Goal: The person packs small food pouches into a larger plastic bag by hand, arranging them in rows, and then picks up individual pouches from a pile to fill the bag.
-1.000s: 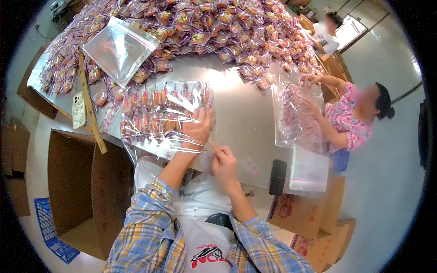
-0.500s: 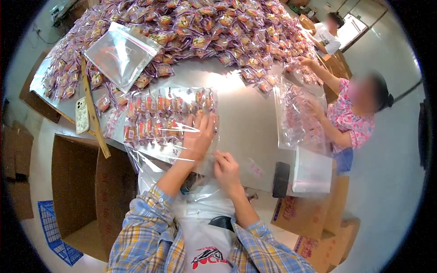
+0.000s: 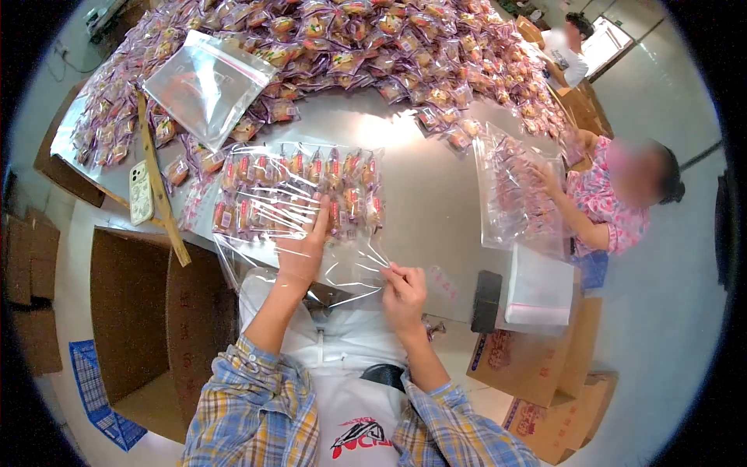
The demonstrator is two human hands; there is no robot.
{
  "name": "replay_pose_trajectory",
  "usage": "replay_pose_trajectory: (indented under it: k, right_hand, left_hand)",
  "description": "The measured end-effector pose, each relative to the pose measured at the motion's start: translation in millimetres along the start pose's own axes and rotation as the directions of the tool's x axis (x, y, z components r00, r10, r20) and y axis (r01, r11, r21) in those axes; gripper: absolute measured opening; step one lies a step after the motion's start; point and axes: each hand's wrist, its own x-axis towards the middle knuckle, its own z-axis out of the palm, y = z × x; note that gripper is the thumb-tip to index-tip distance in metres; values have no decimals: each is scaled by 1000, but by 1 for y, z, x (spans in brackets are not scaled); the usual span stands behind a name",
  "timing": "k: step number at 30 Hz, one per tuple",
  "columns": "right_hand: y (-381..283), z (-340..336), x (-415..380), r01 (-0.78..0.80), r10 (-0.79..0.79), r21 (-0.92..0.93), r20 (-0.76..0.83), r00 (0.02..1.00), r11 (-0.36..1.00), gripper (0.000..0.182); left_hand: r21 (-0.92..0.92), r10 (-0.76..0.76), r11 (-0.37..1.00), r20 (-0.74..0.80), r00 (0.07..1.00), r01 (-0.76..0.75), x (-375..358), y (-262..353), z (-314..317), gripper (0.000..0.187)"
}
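A large clear plastic bag (image 3: 342, 255) lies at the table's near edge with two rows of small wrapped cakes (image 3: 315, 167) inside it. My left hand (image 3: 303, 251) reaches over the lower row with its fingers stretched out, the fingertips at the packs near the middle. Creases of shiny film run beside and across that hand. At the bag's near right corner, my right hand (image 3: 405, 294) pinches the film edge between thumb and fingers and draws it taut.
A heap of wrapped cakes (image 3: 334, 47) covers the table's far side. Empty clear bags (image 3: 206, 89), a wooden strip (image 3: 156, 183) and a phone (image 3: 141, 191) lie left. Right are a black block (image 3: 487, 300), stacked bags (image 3: 537, 292) and a co-worker (image 3: 607, 194) filling another bag. Cartons (image 3: 128, 311) stand below.
My left hand has slid left and toward me across the packs. My right hand has shifted right, stretching the film. The co-worker's far hand has drawn back from the heap.
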Motion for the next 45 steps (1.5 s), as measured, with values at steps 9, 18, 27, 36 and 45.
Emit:
replay_pose_trajectory:
  k: [9,18,27,36,45]
  right_hand:
    - [-60,-14,-38,105,-67,-187,203,977,977,59]
    - [-88,57,3,-75,29,174,251,968,982,72]
    - [-42,86,65,157,-79,-276,274,958,948,57]
    - [-29,89,81,152,-41,-404,270,962,902,48]
    - [-24,99,80,117,-47,-402,181,982,908,54]
  left_hand:
    - [-188,-25,982,22,999,29,-2,-8,-26,59]
    - [-140,-40,990,-115,993,23,3,-6,-39,63]
    - [-436,-22,899,52,998,43,2,-28,-69,81]
    - [-135,-68,988,48,997,74,2,-65,-55,63]
    - [-292,-154,949,-112,982,115,-1,-74,-41,49]
